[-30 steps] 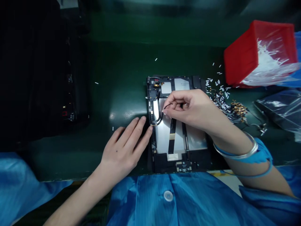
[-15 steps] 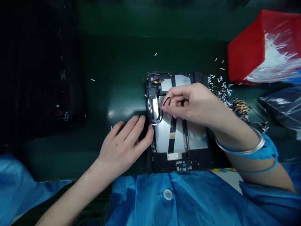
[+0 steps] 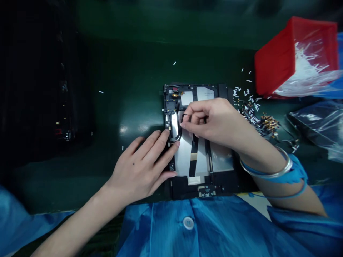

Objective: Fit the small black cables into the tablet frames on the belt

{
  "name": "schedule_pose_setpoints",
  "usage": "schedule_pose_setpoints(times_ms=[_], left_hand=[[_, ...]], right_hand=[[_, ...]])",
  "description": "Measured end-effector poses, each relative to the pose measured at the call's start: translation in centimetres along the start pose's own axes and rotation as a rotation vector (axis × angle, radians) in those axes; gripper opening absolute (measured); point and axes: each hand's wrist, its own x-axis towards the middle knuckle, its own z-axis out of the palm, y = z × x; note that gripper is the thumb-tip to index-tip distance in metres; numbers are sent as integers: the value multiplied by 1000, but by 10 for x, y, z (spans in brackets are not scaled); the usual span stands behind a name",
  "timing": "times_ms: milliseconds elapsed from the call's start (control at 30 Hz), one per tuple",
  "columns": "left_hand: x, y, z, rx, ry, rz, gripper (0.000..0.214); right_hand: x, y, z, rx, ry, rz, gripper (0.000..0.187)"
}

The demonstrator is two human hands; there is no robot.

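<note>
An opened tablet (image 3: 183,162) lies on the green bench with its silver inner plates, black frame and dark ribbon cables showing. My right hand (image 3: 215,119) is over its upper middle, thumb and forefinger pinched on a thin black cable (image 3: 179,132). That cable curves down and round near the tablet's left side. My left hand (image 3: 144,166) lies across the left edge with fingers stretched out, the forefinger tip beside the lower bend of the cable. Part of the tablet is hidden under my right hand.
At the upper right stands a red bin (image 3: 276,59) with a plastic bag of small white strips (image 3: 305,66). Loose strips and a heap of small cables with gold-coloured ends (image 3: 269,123) lie right of the tablet. A clear bag (image 3: 318,123) is beyond; dark parts (image 3: 63,107) sit left.
My left hand has shifted further onto the tablet's edge, and its thumb now shows. My right hand still pinches the cable, slightly lower. The whole view has shifted a little.
</note>
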Motion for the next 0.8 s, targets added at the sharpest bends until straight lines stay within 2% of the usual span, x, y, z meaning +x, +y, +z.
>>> schedule_pose_setpoints(times_ms=[233,400,600,800], left_hand=[[0,-1,3,-41,21,-2,45],[2,-3,2,-76,-1,56,47],[5,-6,0,-112,-40,90,45],[5,-7,2,-124,-35,88,46]], right_hand=[[-1,-5,3,-86,31,13,13],[-1,-3,3,-101,36,-7,15],[-1,0,5,-29,67,12,9],[0,-1,7,26,87,26,11]])
